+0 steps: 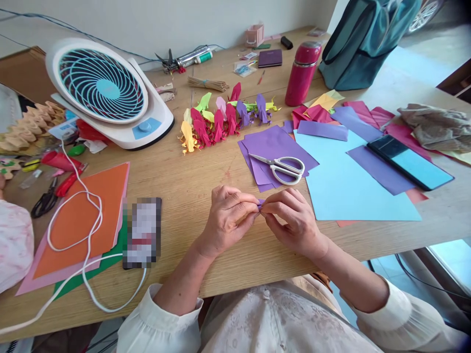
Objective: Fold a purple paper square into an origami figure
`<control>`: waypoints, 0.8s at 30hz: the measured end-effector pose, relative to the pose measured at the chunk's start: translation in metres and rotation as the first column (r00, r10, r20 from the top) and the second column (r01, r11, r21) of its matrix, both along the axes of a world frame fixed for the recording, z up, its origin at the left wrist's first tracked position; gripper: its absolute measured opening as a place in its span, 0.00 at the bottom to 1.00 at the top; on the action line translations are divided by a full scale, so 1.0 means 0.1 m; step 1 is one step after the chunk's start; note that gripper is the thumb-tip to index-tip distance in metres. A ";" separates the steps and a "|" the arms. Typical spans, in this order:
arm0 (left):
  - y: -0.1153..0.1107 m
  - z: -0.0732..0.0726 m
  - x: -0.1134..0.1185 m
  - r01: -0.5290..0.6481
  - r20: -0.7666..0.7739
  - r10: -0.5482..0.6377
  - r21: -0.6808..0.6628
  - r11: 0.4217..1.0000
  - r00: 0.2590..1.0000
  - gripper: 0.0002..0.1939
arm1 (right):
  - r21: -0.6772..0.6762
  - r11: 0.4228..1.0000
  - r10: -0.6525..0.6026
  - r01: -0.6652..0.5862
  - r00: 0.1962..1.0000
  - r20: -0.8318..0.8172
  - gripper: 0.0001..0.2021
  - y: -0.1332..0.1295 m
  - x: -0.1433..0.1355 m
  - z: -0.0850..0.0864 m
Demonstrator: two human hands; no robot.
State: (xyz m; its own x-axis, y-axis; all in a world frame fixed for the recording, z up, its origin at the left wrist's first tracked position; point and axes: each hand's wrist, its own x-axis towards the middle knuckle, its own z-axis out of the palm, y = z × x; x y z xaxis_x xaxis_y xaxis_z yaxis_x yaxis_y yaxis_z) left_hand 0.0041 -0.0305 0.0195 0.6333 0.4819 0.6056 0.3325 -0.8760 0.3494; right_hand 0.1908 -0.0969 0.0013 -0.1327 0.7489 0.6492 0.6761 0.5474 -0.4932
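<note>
A small piece of purple paper (pixel 260 202) is pinched between the fingertips of both hands, just above the table's front part. My left hand (pixel 231 215) grips it from the left and my right hand (pixel 292 220) from the right, so most of it is hidden. Just beyond the hands, white-handled scissors (pixel 289 170) lie on a stack of purple paper sheets (pixel 272 139). Farther back stands a cluster of folded paper figures (pixel 217 120) in yellow, pink, green and purple.
A white fan (pixel 106 93) stands at the back left. A phone (pixel 142 233) with a white cable (pixel 87 240) lies left, by orange paper (pixel 91 206). Light blue paper (pixel 342 191), another phone (pixel 412 162), a pink bottle (pixel 301 76) and a teal bag (pixel 362 46) are right.
</note>
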 end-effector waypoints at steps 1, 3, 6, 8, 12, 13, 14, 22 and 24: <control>0.00 0.00 0.00 -0.003 0.001 0.003 -0.003 1.000 1.000 0.04 | -0.003 1.000 0.001 -0.001 1.000 -0.003 0.08 0.00 0.00 0.00; 0.01 0.02 -0.02 -0.013 0.010 0.013 -0.017 1.000 1.000 0.04 | -0.008 1.000 -0.005 0.005 1.000 -0.021 0.08 0.01 0.02 0.00; 0.06 0.06 -0.06 -0.040 0.042 0.043 -0.051 0.998 0.998 0.04 | 0.000 0.999 -0.039 0.040 0.996 -0.074 0.08 0.02 0.07 -0.01; 0.10 0.09 -0.09 -0.059 0.061 0.064 -0.077 0.995 0.996 0.04 | 0.007 0.998 -0.062 0.063 0.992 -0.106 0.09 0.02 0.10 -0.02; 0.17 0.12 -0.12 -0.066 0.082 0.081 -0.170 0.983 0.993 0.05 | -0.025 0.997 -0.079 0.076 0.985 -0.153 0.08 0.03 0.14 -0.02; 0.18 0.11 -0.13 -0.054 0.091 0.074 -0.209 0.976 0.993 0.05 | -0.042 0.996 -0.079 0.073 0.983 -0.164 0.08 0.03 0.14 -0.02; 0.19 0.11 -0.13 -0.036 0.101 0.064 -0.254 0.966 0.993 0.05 | -0.059 0.996 -0.077 0.067 0.982 -0.172 0.07 0.03 0.14 -0.02; 0.19 0.05 -0.13 -0.024 0.107 0.082 -0.462 0.887 0.991 0.03 | -0.260 0.966 -0.051 -0.018 0.966 -0.255 0.05 0.02 0.14 -0.04; 0.19 0.04 -0.13 -0.025 0.110 0.084 -0.457 0.889 0.990 0.03 | -0.295 0.954 -0.036 -0.046 0.964 -0.265 0.04 0.02 0.13 -0.05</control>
